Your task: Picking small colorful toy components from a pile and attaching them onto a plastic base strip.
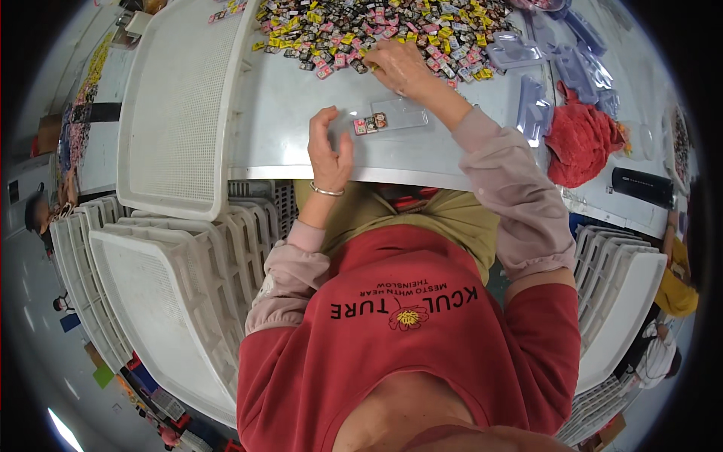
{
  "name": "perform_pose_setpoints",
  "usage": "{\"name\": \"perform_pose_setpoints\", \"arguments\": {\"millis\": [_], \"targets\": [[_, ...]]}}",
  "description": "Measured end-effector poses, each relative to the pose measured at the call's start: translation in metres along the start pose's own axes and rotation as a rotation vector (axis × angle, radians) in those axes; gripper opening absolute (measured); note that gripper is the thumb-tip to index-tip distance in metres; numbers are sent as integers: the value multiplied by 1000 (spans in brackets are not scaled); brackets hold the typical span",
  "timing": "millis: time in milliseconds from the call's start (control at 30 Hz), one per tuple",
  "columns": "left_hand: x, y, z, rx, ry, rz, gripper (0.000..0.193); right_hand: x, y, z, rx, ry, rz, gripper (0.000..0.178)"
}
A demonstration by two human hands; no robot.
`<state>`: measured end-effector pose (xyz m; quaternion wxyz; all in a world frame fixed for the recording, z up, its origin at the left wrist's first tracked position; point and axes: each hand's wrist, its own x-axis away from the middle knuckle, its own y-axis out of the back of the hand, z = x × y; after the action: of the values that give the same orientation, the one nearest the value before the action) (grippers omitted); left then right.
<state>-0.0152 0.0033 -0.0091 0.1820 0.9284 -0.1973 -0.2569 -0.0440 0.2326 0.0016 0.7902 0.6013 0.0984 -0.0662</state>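
My right hand (403, 68) reaches to the near edge of a large heap of small flat pieces (339, 34) in yellow, pink, black and white. Its fingers are drawn together there, with a bit of yellow at the tips; whether a piece is gripped is hidden. Nearer to me, a shallow clear plastic tray (407, 114) lies on the table. A short row of the small pieces (370, 123), pink and dark, sits at the tray's left end. Just left of that row, my left hand (329, 151) is held with thumb and fingers apart, holding nothing.
A white mesh-bottomed tray (177, 98) stands at the table's left. Clear plastic trays (533, 109), a red cloth (581, 139) and a black cylinder (642, 187) lie at right. Stacked white trays (158, 294) flank me on both sides. Other people are farther off.
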Motion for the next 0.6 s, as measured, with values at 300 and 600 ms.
{"name": "perform_pose_setpoints", "arguments": {"millis": [300, 600], "targets": [[-1, -3, -16, -424, -285, 324, 48, 70, 36, 12, -581, 59, 133, 30], [-1, -3, -9, -407, -314, 325, 35, 96, 29, 17, -901, -142, 54, 24]]}}
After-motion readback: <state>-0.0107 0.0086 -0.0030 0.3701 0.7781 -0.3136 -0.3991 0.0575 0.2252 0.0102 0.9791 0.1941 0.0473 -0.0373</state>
